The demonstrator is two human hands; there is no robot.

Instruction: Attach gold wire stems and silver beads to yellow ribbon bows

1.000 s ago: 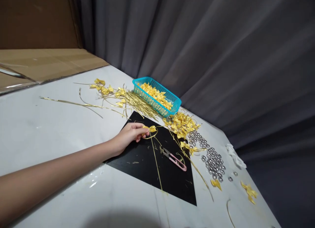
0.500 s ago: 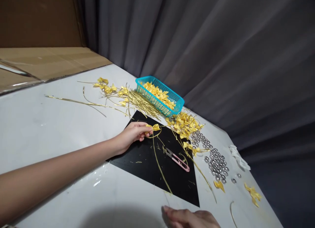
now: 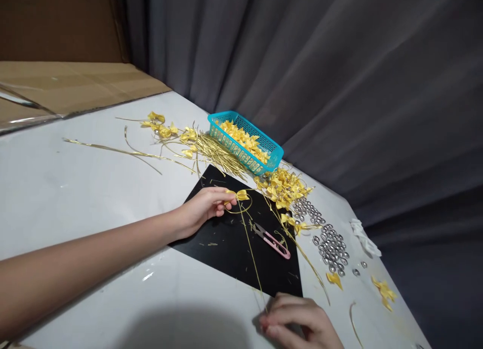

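My left hand pinches a small yellow ribbon bow over a black mat. A thin gold wire loops under the bow and runs down the mat to my right hand, whose fingertips close on its lower end at the mat's near edge. Pink thread snips lie on the mat just right of the wire.
A teal basket of yellow bows stands at the back. Beside it lie a bundle of gold wires, a heap of loose bows and several silver beads. A grey curtain hangs behind the white table; cardboard lies far left.
My right hand has come into view from the bottom edge and taken the wire's lower end. My left hand keeps the bow almost in the same place.
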